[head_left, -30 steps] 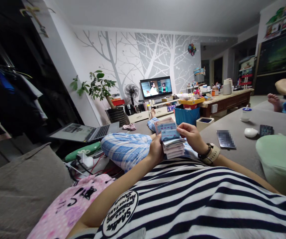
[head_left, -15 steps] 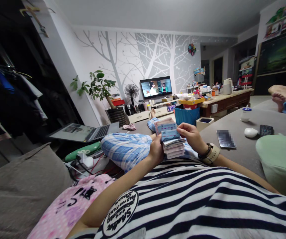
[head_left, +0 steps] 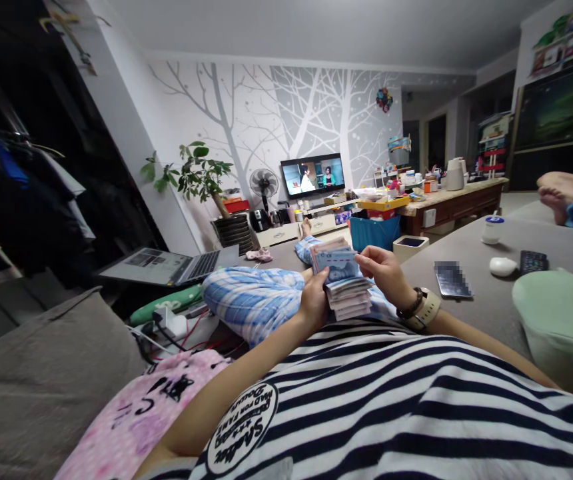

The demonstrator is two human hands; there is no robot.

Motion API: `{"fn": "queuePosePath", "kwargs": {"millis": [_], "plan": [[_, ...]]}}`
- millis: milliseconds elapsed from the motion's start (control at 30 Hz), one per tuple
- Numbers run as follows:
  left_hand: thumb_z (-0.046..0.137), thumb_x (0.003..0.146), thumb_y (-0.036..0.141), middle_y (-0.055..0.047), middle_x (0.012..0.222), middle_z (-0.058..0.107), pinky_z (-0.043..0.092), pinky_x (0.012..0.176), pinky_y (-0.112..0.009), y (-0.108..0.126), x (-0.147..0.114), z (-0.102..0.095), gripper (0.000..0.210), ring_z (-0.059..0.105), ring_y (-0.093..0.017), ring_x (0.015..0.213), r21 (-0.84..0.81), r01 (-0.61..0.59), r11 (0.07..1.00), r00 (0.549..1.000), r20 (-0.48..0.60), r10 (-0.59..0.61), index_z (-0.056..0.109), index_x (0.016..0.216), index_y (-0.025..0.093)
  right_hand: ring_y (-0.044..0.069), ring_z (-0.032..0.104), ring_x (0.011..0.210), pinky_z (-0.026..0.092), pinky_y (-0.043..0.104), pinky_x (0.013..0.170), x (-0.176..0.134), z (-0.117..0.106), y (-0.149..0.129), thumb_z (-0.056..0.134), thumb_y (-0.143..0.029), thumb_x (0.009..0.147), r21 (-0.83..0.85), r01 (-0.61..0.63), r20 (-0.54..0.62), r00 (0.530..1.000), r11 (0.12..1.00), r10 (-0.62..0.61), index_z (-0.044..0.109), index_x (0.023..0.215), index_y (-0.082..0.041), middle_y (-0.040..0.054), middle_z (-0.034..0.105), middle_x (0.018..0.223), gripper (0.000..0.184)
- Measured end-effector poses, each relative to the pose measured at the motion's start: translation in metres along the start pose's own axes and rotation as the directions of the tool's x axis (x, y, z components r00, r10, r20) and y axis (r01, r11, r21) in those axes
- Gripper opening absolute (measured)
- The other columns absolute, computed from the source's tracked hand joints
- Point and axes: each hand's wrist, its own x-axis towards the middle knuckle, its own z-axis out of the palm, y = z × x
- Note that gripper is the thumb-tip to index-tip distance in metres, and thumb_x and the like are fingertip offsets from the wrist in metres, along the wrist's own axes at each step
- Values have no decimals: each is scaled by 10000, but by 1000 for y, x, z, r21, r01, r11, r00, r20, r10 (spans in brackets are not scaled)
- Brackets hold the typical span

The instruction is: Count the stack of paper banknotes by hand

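In the head view my left hand (head_left: 314, 297) is closed around a thick stack of paper tickets (head_left: 350, 301), its thumb pressing on the near side. The stack is folded or fanned, with pale layers hanging at the bottom and pinkish ones behind the top. A light-blue ticket (head_left: 342, 267) faces me at the front. My right hand (head_left: 381, 268), with a watch on its wrist, pinches the right edge of a blue ticket at the top of the stack. The fine print is too small to read.
On the grey sofa to the right lie a phone (head_left: 453, 279), a white mouse (head_left: 503, 267), a black remote (head_left: 534, 262) and a green neck pillow (head_left: 556, 313). An open laptop (head_left: 166, 265) sits at left, above a power strip (head_left: 171, 323). Another person's foot (head_left: 556, 200) shows at far right.
The front blue ticket has shifted, and the upper one now overlaps it more. My right hand keeps its pinch, nearly in place. My left hand stays around the stack.
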Motion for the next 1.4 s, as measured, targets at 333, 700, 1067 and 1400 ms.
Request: {"fn": "queuePosePath", "kwargs": {"millis": [333,700,1067,1400], "plan": [[713,649,323,-82,907,716,459,899,-399,1,-3,0,359,622,-282,1010,62,-41,997,999,38,39,658,963,157,93,388,474,295,245,476,4,-2,9,625,-486,747,-61,-81,-60,995,995,78,497,611,-183,-44,457,500,356],[639,696,331,-79,827,713,479,863,-389,-2,4,-2,253,640,-271,958,40,-46,998,999,-20,46,659,852,133,100,378,510,308,249,491,1,0,1,608,-509,763,-67,-11,-30,1000,998,9,479,562,-185,-33,430,519,403],[547,731,315,-52,763,707,498,818,-388,6,-3,7,210,656,-258,897,38,-13,999,1000,21,13,654,816,155,93,351,529,284,247,509,-1,-1,1,610,-419,794,-23,55,29,998,998,-54,478,591,-175,-40,412,548,344],[581,700,308,-48,771,707,499,818,-400,7,-3,7,184,658,-264,891,42,6,999,1000,-13,-6,642,796,163,96,356,529,293,245,498,-1,-1,2,609,-460,783,-39,43,25,999,998,-42,489,603,-181,-31,419,544,354]]}}
